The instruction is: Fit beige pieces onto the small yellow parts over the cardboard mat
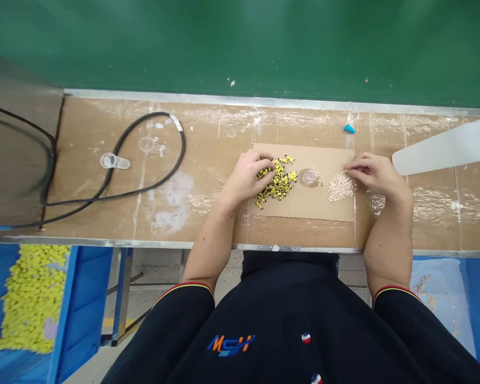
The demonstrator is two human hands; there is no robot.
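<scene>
Your half-curled left hand [248, 178] at the small yellow-and-black pieces [280, 184], left, and nearly pinched right hand [373, 172] by the tiny pale pieces [341, 188], right, have unclear holds, with many pieces left loose.

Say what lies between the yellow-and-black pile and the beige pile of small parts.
In the head view, a round clear container and a few loose beige pieces, on the tan cardboard sheet.

backdrop: smooth dark green surface [240, 48], few pale specks [232, 83]
furniture: long brown cardboard-topped bench [212, 130], silvery metal edging [164, 97]
underfoot: greyish floor [158, 265], kinda blotchy
</scene>
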